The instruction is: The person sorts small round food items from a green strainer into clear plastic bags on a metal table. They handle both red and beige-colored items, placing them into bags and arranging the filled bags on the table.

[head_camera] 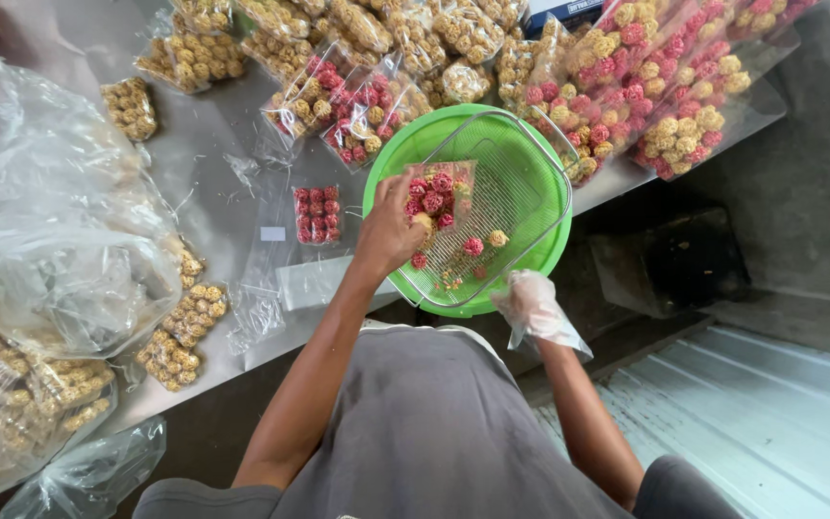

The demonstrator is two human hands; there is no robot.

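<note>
left fingers: left hand [388, 231], bare, fingers closed around the lower edge of a small clear packet [441, 192] of red and yellow puffed balls; the packet is held tilted over the wire basket [521, 183].
right fingers: right hand [533, 306] wears a thin clear plastic glove, hangs just off the near rim of the green bowl [549, 252]; it holds nothing visible, fingers loosely curled, and the glove blurs how far they are spread.
packet position: above the basket's left half, mouth direction not clear from this view; a few loose balls [474, 246] and crumbs lie on the mesh below it.
basket and bowl: the basket sits inside the bowl, and the bowl overhangs the tabletop [194, 163] edge on the person's side.
risk 1: one-handed grip on slick film; if it slips, the packet likely drops and dumps its contents onto the mesh or over the rim.
risk 2: a push down on the overhanging rim could tip bowl and basket off toward the floor.
risk 3: balls look brittle; a tight squeeze probably crushes them, adding crumbs.
risk 4: the loose glove may snag on the basket's wire frame.
surroundings: filled packs [317, 213] and empty bags [60, 211] crowd the tabletop left and behind; an elbow sweep could knock them off.
</note>
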